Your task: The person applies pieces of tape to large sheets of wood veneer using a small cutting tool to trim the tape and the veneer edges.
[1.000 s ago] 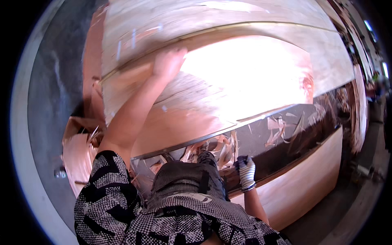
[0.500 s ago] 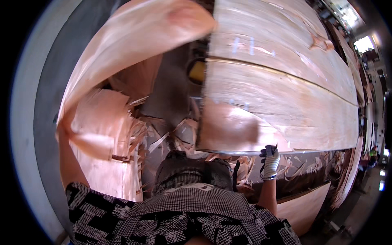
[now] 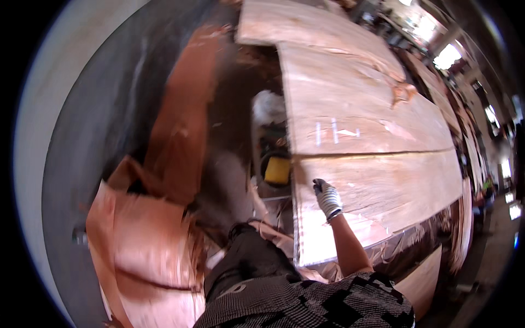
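My right hand (image 3: pixel 328 201), in a white striped glove with dark fingertips, is over the near part of a pale veneer sheet stack (image 3: pixel 377 177). Its fingers are drawn together; whether anything small is in them is hidden. A dark, straight seam (image 3: pixel 377 154) crosses the stack just beyond the hand, with pale marks farther back. To my left, a curved pile of reddish veneer (image 3: pixel 150 229) has a ragged right edge. My left hand does not show clearly in the picture.
A long reddish veneer strip (image 3: pixel 180 120) lies beyond the left pile. Between pile and stack are a yellow block (image 3: pixel 277 170) in a dark round container and a whitish plastic bundle (image 3: pixel 269 107). Another veneer sheet (image 3: pixel 421 281) leans at the lower right.
The large curled veneer sheet that my left hand held up is no longer raised at the left. My right hand has moved from the stack's near edge left and farther in. The view has turned.
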{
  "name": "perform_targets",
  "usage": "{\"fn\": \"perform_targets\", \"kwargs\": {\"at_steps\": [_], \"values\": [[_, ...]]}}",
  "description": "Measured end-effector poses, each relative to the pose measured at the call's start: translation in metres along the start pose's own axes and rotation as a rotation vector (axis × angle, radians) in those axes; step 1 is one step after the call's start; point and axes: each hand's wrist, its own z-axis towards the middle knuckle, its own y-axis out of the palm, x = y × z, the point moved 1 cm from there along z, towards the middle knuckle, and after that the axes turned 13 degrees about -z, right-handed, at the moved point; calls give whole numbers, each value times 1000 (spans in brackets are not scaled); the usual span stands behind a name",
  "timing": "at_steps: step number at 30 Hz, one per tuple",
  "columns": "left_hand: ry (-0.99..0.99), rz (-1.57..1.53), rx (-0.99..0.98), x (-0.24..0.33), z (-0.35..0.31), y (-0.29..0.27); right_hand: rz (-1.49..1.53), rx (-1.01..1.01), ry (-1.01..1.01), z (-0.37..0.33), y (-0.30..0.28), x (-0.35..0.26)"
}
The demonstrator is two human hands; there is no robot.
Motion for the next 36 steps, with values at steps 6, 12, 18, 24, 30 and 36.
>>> {"fn": "perform_targets", "kwargs": {"at_steps": [6,12,18,24,30,36], "values": [[426,-183,-198,247,62,95,183,-61,342,86,38,34],[811,-306,-616,499,52,173,157,120,804,116,24,-3],[1078,-201,-1046,648,55,228,967,793,1489,59,21,27],[1723,292,-1070,868,0,305,257,653,1474,36,43,-31],[2148,150,-1125,1079,-122,299,35,359,1337,123,92,-198],[2302,28,-1246,1152,-201,295,219,101,1315,227,98,-280]]}}
